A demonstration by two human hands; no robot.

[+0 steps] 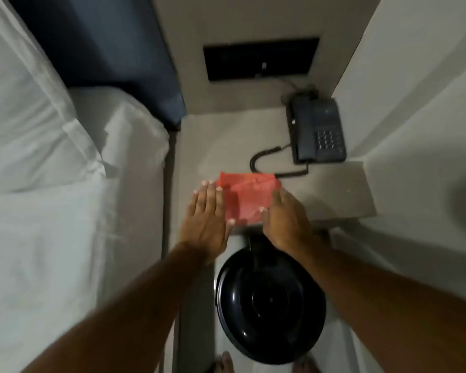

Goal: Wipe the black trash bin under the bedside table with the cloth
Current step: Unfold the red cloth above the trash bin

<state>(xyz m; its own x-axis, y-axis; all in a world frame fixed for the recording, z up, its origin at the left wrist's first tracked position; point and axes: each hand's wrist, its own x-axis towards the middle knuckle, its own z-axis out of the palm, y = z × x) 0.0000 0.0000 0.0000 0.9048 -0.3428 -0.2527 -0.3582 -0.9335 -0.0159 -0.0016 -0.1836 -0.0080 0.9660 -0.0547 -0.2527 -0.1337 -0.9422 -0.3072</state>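
A folded red cloth (249,197) lies near the front edge of the grey bedside table (342,189). My left hand (206,219) rests flat on the cloth's left side, fingers spread. My right hand (285,222) lies on its right side, thumb on the cloth. Neither hand grips it. The black trash bin (269,305), round with a glossy domed lid, stands on the floor just in front of the table, below my wrists.
A dark corded telephone (318,130) sits at the table's back right, its coiled cord (267,157) running to just behind the cloth. A white-sheeted bed (65,211) fills the left. A white wall (428,103) closes the right. My feet (226,362) show at the bottom.
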